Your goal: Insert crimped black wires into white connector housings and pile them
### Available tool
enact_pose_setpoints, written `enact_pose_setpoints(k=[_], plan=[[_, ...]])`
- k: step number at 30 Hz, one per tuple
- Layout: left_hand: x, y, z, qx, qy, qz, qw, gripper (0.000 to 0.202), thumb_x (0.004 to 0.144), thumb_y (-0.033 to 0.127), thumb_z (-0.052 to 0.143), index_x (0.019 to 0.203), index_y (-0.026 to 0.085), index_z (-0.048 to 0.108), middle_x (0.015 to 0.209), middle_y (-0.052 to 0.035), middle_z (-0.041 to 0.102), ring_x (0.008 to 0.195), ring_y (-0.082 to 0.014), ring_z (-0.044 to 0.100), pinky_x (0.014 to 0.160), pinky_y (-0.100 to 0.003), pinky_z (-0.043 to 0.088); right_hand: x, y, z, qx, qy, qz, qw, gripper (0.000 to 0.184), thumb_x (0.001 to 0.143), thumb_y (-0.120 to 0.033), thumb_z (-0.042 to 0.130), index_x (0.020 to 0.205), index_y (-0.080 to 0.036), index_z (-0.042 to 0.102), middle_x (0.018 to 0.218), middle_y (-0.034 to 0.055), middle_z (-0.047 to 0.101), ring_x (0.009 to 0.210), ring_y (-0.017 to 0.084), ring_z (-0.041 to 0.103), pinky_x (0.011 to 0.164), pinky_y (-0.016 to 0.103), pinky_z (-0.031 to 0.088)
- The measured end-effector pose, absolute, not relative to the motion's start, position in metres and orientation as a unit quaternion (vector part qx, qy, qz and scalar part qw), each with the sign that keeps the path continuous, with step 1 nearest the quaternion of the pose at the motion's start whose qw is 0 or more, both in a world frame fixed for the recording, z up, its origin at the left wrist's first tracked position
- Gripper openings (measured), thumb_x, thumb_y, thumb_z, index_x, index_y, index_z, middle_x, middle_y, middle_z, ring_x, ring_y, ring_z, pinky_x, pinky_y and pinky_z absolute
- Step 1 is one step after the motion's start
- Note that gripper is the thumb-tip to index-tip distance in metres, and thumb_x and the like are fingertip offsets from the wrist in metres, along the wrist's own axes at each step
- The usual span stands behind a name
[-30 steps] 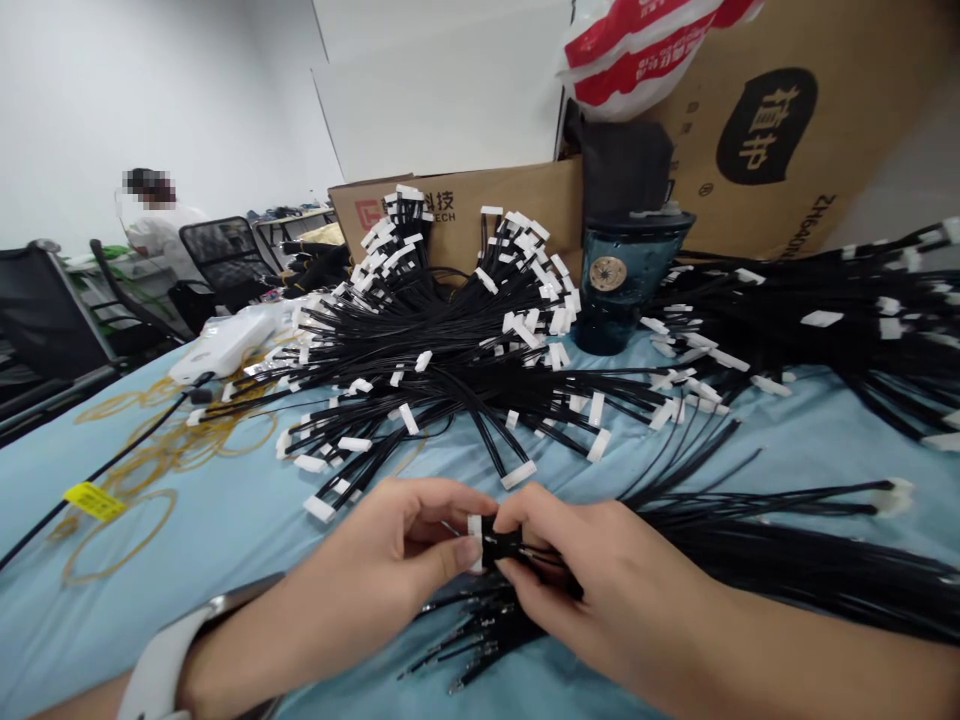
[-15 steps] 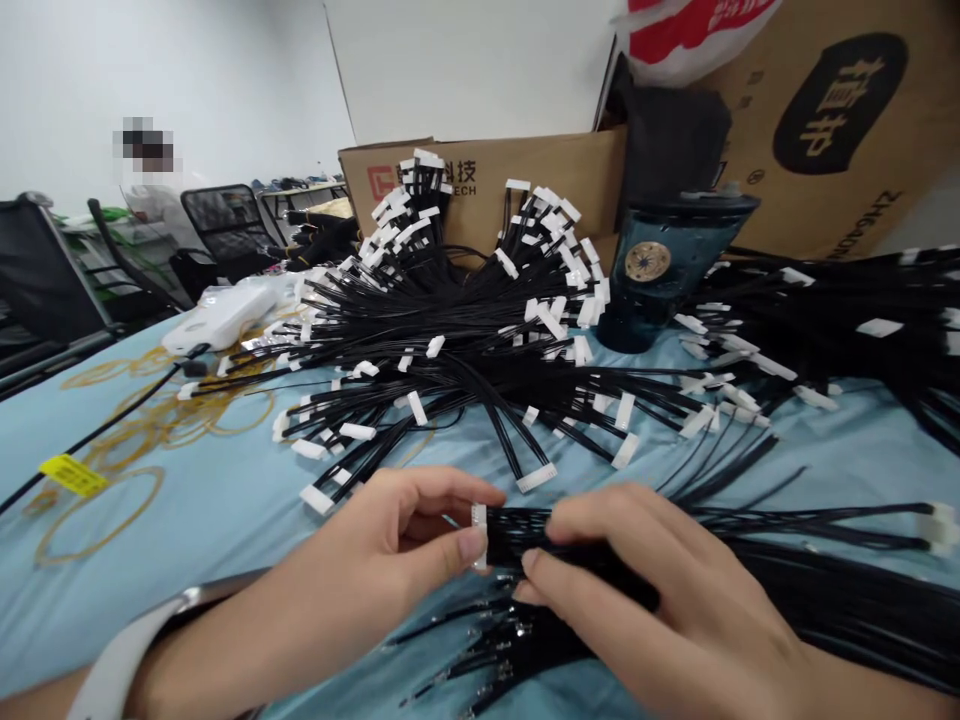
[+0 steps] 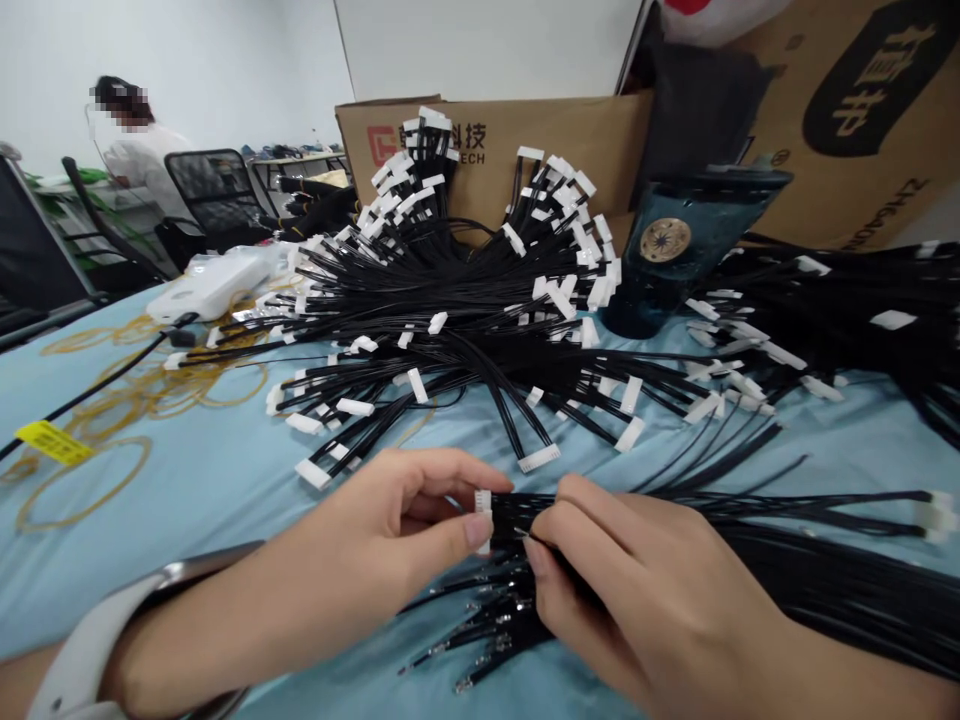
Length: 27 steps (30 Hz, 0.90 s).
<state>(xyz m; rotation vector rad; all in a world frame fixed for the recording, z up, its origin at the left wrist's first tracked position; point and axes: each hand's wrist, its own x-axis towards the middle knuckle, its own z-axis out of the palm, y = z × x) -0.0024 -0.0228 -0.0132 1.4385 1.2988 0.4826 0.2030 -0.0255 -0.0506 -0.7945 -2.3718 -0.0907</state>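
Between the thumb and fingers of my left hand (image 3: 412, 525) is a white connector housing (image 3: 484, 499), held on edge. Several black wires run from it to the right, under my right hand (image 3: 645, 575). My right hand is closed in a pinch on a thin black wire, whose metal terminal (image 3: 522, 533) shows just right of the connector. Below both hands lies a bundle of loose black wires (image 3: 862, 600), their metal-tipped ends (image 3: 491, 640) fanned out on the blue cloth (image 3: 360, 640). A finished-looking cable with a white connector (image 3: 937, 517) lies to the right.
A large heap of black cables (image 3: 457, 290) with white connectors lies ahead, another pile (image 3: 862, 320) at right. A blue tumbler (image 3: 667, 250) stands between them. Rubber bands (image 3: 172, 390) and a white device (image 3: 210, 290) are at left. Cardboard boxes (image 3: 555, 130) stand behind. A person (image 3: 142, 150) sits far left.
My right hand's fingers have drawn together into a pinch, and a wire's metal terminal now shows by the connector. My left hand keeps its hold. The view has tilted slightly.
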Motion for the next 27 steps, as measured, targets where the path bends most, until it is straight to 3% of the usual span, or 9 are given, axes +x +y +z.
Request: enact_pose_setpoints(k=[7, 14, 20, 27], plan=[[-0.001, -0.022, -0.010, 0.606, 0.549, 0.192, 0.542, 0.041, 0.082, 0.042, 0.060, 0.113, 0.018, 0.070, 0.097, -0.0076, 0.077, 0.096, -0.0304, 0.072, 0.083, -0.040, 0.057, 0.203, -0.027, -0.050, -0.315, -0.893, -0.017, 0.322, 0.022, 0.094, -0.011, 0.041, 0.079, -0.017, 0.055, 0.060, -0.0023, 0.055, 0.043, 0.010, 0.052, 0.041, 0.024, 0.039], [-0.003, -0.027, -0.013, 0.599, 0.558, 0.216, 0.532, 0.033, 0.083, 0.042, 0.066, 0.110, 0.024, 0.072, 0.107, -0.0042, 0.079, 0.100, -0.0281, 0.072, 0.086, -0.036, 0.057, 0.201, -0.026, -0.059, -0.289, -0.897, -0.047, 0.332, 0.021, 0.092, -0.001, 0.042, 0.087, -0.015, 0.057, 0.067, 0.0022, 0.058, 0.054, 0.016, 0.058, 0.049, 0.028, 0.046], [-0.006, -0.037, -0.025, 0.641, 0.577, 0.241, 0.444, 0.024, 0.087, 0.041, 0.065, 0.108, 0.032, 0.073, 0.098, -0.0010, 0.079, 0.089, -0.0255, 0.073, 0.081, -0.035, 0.057, 0.202, -0.025, -0.059, -0.280, -0.898, -0.046, 0.337, 0.025, 0.093, -0.002, 0.042, 0.084, -0.016, 0.062, 0.067, 0.0010, 0.053, 0.053, 0.015, 0.050, 0.044, 0.028, 0.040], [-0.006, -0.039, -0.027, 0.648, 0.579, 0.248, 0.427, 0.024, 0.087, 0.040, 0.066, 0.107, 0.032, 0.074, 0.093, -0.0009, 0.079, 0.082, -0.0237, 0.073, 0.075, -0.032, 0.058, 0.202, -0.026, -0.058, -0.276, -0.892, -0.054, 0.354, 0.035, 0.100, -0.009, 0.036, 0.077, -0.018, 0.061, 0.072, 0.0046, 0.065, 0.059, 0.016, 0.061, 0.052, 0.030, 0.049]])
